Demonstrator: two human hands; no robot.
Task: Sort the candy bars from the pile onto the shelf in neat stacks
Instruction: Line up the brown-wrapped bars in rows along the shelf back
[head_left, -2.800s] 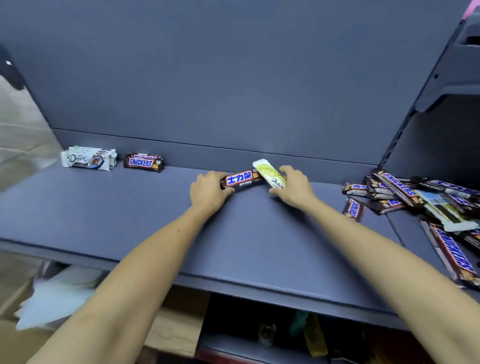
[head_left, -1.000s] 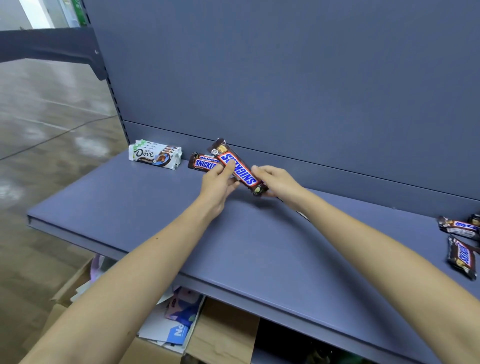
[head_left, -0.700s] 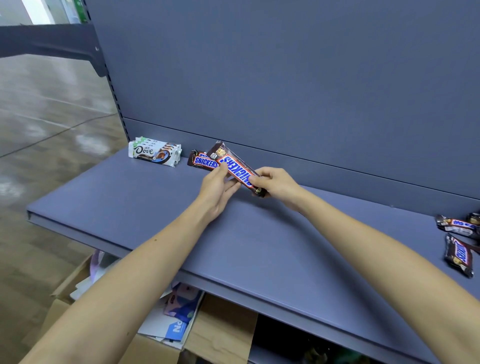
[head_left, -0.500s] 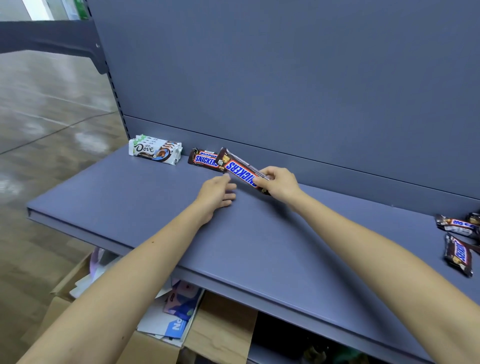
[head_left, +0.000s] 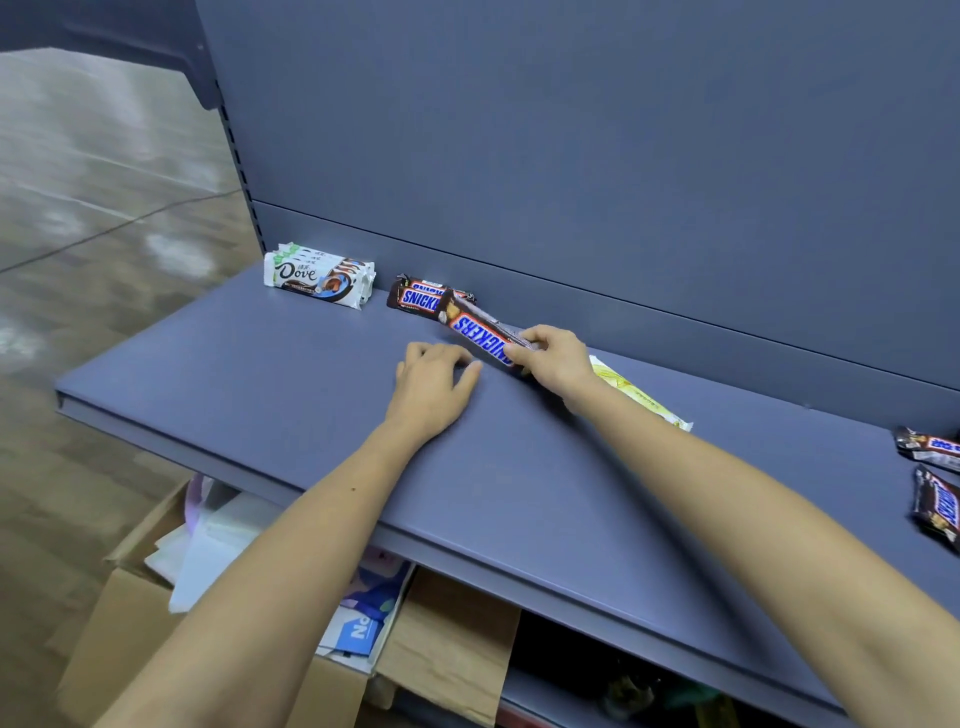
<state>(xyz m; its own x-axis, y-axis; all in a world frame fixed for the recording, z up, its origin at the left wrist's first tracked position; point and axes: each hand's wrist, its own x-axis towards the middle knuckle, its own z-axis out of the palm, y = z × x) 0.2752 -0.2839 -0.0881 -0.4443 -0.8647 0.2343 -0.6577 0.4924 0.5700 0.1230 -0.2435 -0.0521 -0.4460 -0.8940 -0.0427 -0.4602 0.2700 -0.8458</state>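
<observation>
My right hand (head_left: 553, 358) pinches one end of a long Snickers bar (head_left: 480, 335), whose far end points at the small Snickers stack (head_left: 415, 299) by the back wall. Left of that stack stands a white Dove stack (head_left: 319, 275). My left hand (head_left: 434, 382) lies flat on the grey shelf (head_left: 260, 384), fingers relaxed, holding nothing, just in front of the bar. A white and yellow bar (head_left: 641, 395) lies on the shelf behind my right forearm, partly hidden by it.
Loose Snickers bars (head_left: 935, 478) from the pile show at the right edge. Below the shelf's front lip sit open cardboard boxes (head_left: 171, 587) with papers. The shelf's back panel rises right behind the stacks. Bare floor lies to the left.
My left hand has let go of the long Snickers bar and dropped onto the shelf. My right hand has lowered the bar toward the Snickers stack.
</observation>
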